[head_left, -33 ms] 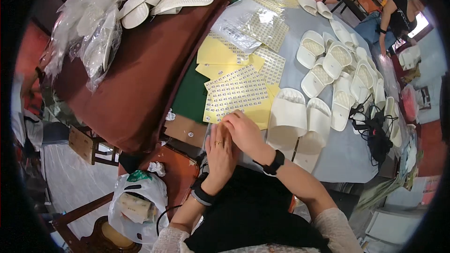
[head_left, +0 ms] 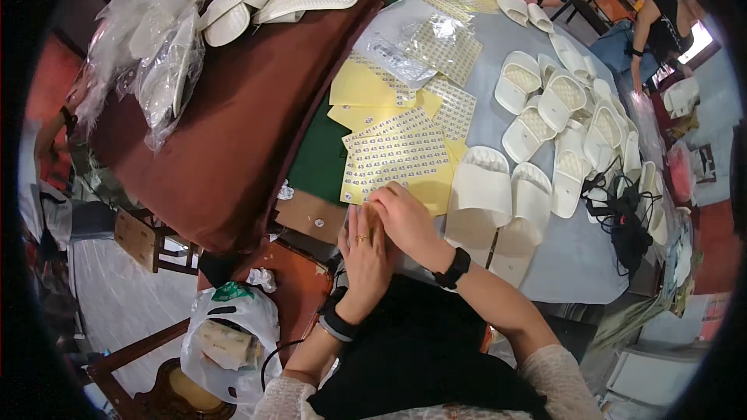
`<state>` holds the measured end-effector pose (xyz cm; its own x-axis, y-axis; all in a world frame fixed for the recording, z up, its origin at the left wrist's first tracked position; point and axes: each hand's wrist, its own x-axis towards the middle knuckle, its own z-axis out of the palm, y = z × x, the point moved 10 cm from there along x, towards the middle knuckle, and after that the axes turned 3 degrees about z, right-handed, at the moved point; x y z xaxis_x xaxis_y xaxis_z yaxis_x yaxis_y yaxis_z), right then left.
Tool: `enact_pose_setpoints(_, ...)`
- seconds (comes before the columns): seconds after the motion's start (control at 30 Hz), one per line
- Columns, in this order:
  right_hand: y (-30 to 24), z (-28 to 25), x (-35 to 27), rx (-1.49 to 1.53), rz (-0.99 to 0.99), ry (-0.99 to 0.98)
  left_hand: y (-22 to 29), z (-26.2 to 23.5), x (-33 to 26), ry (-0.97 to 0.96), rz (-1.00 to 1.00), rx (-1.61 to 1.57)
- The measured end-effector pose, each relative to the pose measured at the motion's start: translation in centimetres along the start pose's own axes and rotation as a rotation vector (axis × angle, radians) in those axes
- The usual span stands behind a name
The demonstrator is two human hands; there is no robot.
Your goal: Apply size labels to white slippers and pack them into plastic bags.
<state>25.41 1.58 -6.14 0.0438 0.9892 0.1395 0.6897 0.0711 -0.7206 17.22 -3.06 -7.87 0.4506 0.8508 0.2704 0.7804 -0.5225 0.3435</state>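
Observation:
My left hand (head_left: 365,257) lies back up at the table's near edge, its fingers stretched forward and a ring on one. Over its fingertips bends my right hand (head_left: 406,220), thumb and fingers drawn together; whatever they pinch is hidden or too small to make out. Both touch near the lower edge of a yellow sheet of small round number stickers (head_left: 405,157), which overlaps more yellow sheets (head_left: 369,82). Just right of my right hand stands a pair of white slide slippers, the left slipper (head_left: 479,179) beside the right slipper (head_left: 531,193).
Many white slippers (head_left: 529,134) crowd the grey table's right side, with black straps (head_left: 629,237) among them. At left, a brown-covered surface (head_left: 226,132) carries plastic-wrapped slippers (head_left: 167,70). A white bag (head_left: 264,319) sits below. Two other people are at the far right.

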Motion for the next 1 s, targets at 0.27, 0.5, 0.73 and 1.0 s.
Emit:
enact_pose_setpoints(0.27, 0.0, 1.4, 0.3, -0.190, -0.023, 0.063, -0.6, 0.8, -0.8, -0.065, -0.037, -0.088)
enact_pose_setpoints(0.5, -0.6, 2.0, 0.2, -0.159, -0.010, 0.031, -0.9, 1.3, -1.2, -0.074, -0.022, -0.012)
enact_pose_setpoints(0.73, 0.4, 2.0, 0.3, -0.096, 0.066, 0.062, -0.8, 1.1, -1.1, -0.065, -0.017, 0.035)
enact_pose_setpoints(1.0, 1.2, 1.7, 1.6, -0.016, 0.163, 0.012, -0.8, 1.1, -0.4, -0.052, -0.034, 0.015)
